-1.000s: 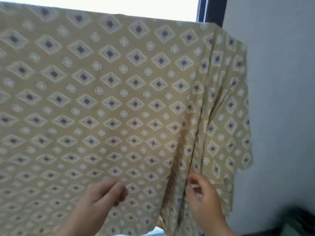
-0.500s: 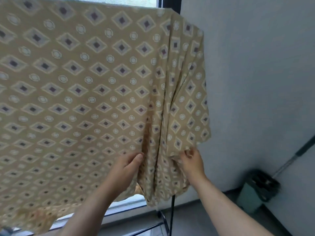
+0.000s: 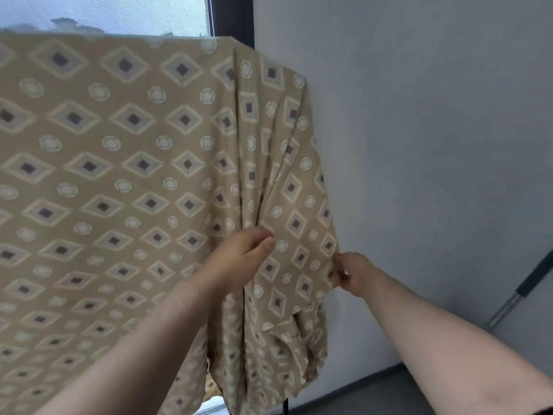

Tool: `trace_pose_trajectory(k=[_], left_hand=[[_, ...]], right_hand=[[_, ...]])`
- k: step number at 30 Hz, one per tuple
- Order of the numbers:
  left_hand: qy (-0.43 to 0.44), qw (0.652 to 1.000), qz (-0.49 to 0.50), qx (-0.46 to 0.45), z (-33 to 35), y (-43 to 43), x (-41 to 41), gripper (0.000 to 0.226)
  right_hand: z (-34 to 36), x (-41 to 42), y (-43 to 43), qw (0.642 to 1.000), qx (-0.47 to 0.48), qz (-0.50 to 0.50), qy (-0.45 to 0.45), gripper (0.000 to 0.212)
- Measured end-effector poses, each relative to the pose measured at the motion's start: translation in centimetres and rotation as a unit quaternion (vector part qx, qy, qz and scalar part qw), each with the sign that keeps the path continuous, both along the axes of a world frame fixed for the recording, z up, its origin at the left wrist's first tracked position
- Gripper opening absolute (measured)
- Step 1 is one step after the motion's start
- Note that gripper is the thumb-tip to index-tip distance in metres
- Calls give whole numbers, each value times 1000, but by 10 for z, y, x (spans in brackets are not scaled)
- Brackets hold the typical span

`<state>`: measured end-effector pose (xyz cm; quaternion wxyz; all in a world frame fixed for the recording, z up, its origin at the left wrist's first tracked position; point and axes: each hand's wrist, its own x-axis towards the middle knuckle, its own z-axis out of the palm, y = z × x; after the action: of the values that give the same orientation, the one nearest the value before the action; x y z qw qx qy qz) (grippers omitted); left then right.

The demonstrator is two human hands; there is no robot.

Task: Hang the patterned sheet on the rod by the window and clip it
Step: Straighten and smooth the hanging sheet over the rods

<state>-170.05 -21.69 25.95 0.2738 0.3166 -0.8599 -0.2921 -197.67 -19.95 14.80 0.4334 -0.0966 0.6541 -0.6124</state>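
Observation:
The patterned sheet, tan with dark diamonds and pale rings, hangs draped over a rod that the cloth hides. Its right end is bunched into vertical folds. My left hand reaches into those folds and holds a pleat between thumb and fingers. My right hand pinches the sheet's right side edge, pulling it outward toward the wall. No clip is in view.
A window with a dark frame stands behind the sheet. A grey wall fills the right side. A long handle leans at the far right. A thin dark stand leg shows below the sheet.
Both hands rose along the sheet's right folds and spread apart. My right hand shifted from the folds to the outer edge. The view has moved closer to the right end.

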Motion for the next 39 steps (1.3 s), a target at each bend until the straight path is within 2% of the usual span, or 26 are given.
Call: trace_pose_trajectory(k=[2, 3, 5, 7, 9, 12, 15, 16, 18, 20, 22, 26, 29, 32, 36, 39], left_hand=[[-29, 995, -23, -93, 28, -13, -20, 29], [-40, 988, -35, -144, 39, -19, -27, 31], [-50, 970, -51, -234, 62, -37, -43, 34], [-54, 942, -60, -325, 82, -56, -55, 32], [-57, 895, -80, -434, 106, -72, -70, 29], [-91, 818, -80, -563, 141, -88, -104, 27], [-168, 780, -35, -602, 175, -92, -149, 35], [-191, 782, -25, -592, 185, -94, -163, 38], [-248, 810, -16, -530, 202, -94, -187, 40], [-308, 833, -13, -459, 213, -93, -207, 37], [-331, 837, -17, -436, 219, -94, -220, 37], [-216, 859, -9, -464, 241, -103, -239, 25], [-167, 887, 6, -431, 262, -105, -252, 16], [-176, 887, 24, -425, 275, -111, -261, 13], [-210, 890, -1, -406, 286, -123, -258, 32], [-159, 877, 58, -450, 283, -135, -254, 23]], right_hand=[[0, -9, -2, 999, 7, 33, -4, 17], [-1, -10, -1, 998, 24, 55, 9, 15], [-4, -14, 1, 985, 100, 118, 72, 7], [-1, -21, 6, 959, 180, 149, 160, 12], [23, -45, 2, 955, 155, 131, 216, 21], [99, -96, -6, 953, 64, 30, 296, 21], [185, -149, -4, 935, 18, -59, 350, 21], [207, -164, 0, 930, 16, -83, 358, 23], [239, -197, 11, 915, 18, -135, 379, 26], [260, -227, 27, 881, 74, -172, 434, 20], [273, -254, 45, 838, 110, -243, 477, 21], [305, -282, 71, 788, 123, -289, 529, 26], [338, -296, 74, 765, 130, -288, 562, 28], [363, -303, 71, 744, 136, -292, 585, 28], [378, -313, 58, 733, 140, -289, 600, 30], [381, -316, 42, 725, 149, -266, 617, 31]])
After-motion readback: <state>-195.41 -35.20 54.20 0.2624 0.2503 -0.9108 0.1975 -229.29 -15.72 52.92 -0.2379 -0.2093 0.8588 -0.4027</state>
